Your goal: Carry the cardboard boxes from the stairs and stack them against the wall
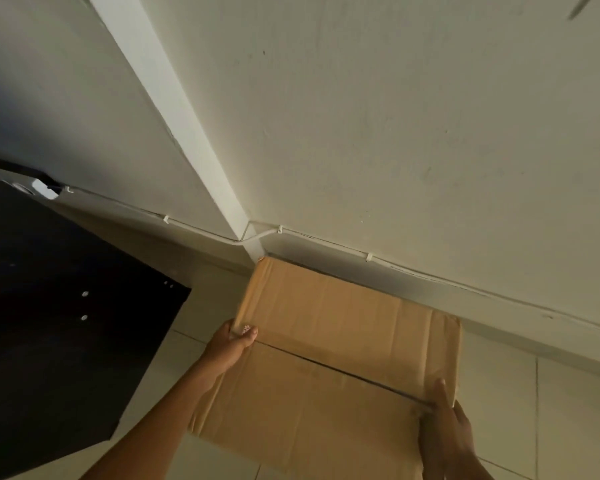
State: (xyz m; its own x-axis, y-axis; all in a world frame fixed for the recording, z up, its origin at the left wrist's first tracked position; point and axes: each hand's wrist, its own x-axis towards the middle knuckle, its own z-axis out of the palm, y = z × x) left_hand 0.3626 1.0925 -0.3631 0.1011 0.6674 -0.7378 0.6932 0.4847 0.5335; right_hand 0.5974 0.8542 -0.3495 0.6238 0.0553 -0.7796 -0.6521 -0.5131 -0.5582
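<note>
A cardboard box (333,344) is held between the hands. Its left edge is pinched by the left hand (231,346), thumb on top, and its right edge is clasped by the right hand (445,431). Its far edge is set close to the wall (395,116), beyond the hands. A dark panel (49,306) is seen left of the left hand.

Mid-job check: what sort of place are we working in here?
Probably an indoor corner of a home or hallway: plain painted walls, a pale tiled floor, and a thin white cable clipped along the wall's foot behind the cardboard box.
</note>
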